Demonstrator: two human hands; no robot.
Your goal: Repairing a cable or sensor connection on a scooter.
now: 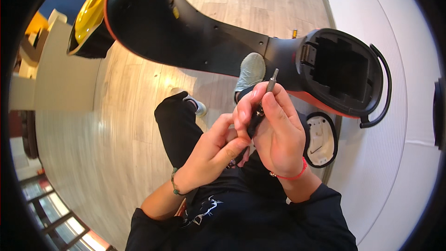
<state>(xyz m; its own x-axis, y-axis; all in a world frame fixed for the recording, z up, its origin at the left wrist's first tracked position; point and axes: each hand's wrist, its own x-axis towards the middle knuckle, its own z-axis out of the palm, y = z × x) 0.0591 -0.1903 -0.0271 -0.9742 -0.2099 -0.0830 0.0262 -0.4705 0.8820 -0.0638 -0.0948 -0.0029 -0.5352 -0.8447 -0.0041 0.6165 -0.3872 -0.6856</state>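
We note right hand (278, 132) clamped on screwdriver (265, 100), bit up, long axis tilted toward open housing (344, 72) up-right; left hand (218, 146) pinches handle base.

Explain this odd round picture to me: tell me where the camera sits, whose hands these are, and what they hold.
The camera is worn on a person's head and looks down, so you see their own arms, dark clothes and shoes above a wooden floor. The wide lens bends straight edges, which gives the round look. The right hand grips a small screwdriver, its metal tip pointing up. The left hand touches the tool's lower end. In front lies a large black machine body with a red edge; one end has an open compartment. Its removed oval cover lies below, near a white mat. A yellow part shows at the upper left.
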